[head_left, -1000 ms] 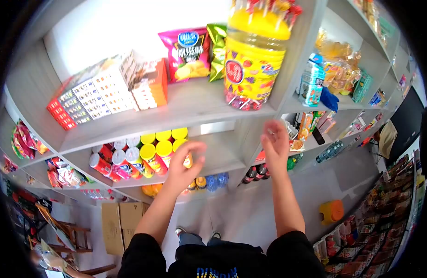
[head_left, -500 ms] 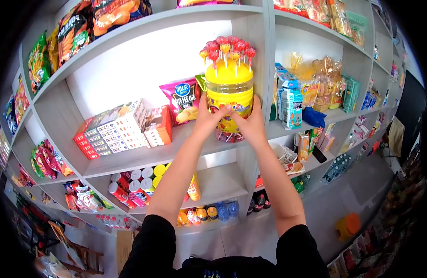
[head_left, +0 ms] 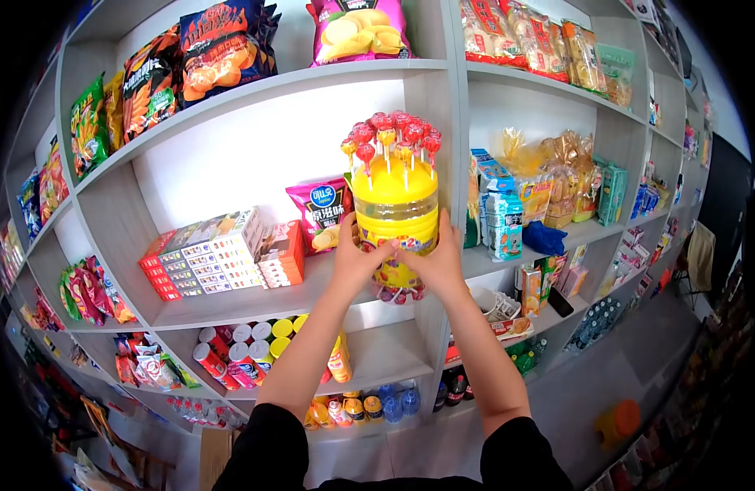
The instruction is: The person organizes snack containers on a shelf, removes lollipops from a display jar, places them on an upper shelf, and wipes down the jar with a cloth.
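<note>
Both my hands are wrapped round a lollipop jar, a clear tub with a yellow lid and yellow label. My left hand grips its left side and my right hand its right, thumbs meeting across the front. Red and yellow lollipops stand upright on sticks in the lid, and more show at the jar's base. The jar is held upright at the front of the middle shelf, by the upright divider. Just behind it on the left leans a purple chip bag, partly covered by the jar and my left hand.
Stacked boxes stand left on the same shelf. Chip bags fill the shelf above; canisters lie below. Right of the divider are blue cartons and wrapped bread. An orange stool is on the floor.
The view has tilted upward, so the shelves appear lower and more of the upper chip bags shows. My hands still hold the jar, which sits slightly left and lower in view.
</note>
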Demonstrator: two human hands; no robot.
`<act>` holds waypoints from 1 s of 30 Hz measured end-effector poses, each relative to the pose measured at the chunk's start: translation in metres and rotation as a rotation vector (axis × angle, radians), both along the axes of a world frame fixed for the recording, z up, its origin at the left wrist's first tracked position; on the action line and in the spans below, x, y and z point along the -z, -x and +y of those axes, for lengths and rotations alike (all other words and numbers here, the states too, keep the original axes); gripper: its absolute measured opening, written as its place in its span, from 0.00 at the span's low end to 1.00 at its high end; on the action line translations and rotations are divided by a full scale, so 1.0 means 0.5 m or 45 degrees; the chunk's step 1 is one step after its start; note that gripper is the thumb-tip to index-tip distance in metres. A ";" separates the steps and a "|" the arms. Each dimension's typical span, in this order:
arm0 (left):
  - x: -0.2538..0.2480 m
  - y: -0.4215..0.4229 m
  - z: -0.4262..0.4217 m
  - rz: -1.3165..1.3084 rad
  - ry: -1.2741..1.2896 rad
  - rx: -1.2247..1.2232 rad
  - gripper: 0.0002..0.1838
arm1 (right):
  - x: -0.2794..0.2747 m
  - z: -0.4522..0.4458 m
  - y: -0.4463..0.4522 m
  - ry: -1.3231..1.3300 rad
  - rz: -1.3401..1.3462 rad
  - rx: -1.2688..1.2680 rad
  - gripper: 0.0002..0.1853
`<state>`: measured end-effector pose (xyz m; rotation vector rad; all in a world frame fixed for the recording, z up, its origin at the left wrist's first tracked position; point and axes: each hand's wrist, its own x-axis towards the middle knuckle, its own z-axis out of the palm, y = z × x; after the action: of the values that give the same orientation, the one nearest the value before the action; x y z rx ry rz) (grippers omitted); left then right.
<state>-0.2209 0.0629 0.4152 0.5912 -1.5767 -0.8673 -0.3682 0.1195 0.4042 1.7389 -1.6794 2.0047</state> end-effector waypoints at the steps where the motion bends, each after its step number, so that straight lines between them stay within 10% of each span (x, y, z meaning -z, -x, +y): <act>1: 0.003 -0.006 0.009 -0.018 -0.008 -0.009 0.49 | -0.006 0.014 0.002 0.005 -0.001 0.001 0.58; 16: -0.002 -0.080 0.222 -0.216 -0.049 0.059 0.54 | -0.019 0.250 -0.032 -0.100 -0.121 -0.291 0.51; 30: 0.219 -0.149 0.385 -0.191 -0.345 0.268 0.53 | 0.223 0.420 -0.089 -0.452 -0.147 -0.237 0.53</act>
<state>-0.1466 0.2556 0.3057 0.7040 -1.6906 -1.2321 -0.3239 0.3293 0.2927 1.9849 -2.0929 2.0124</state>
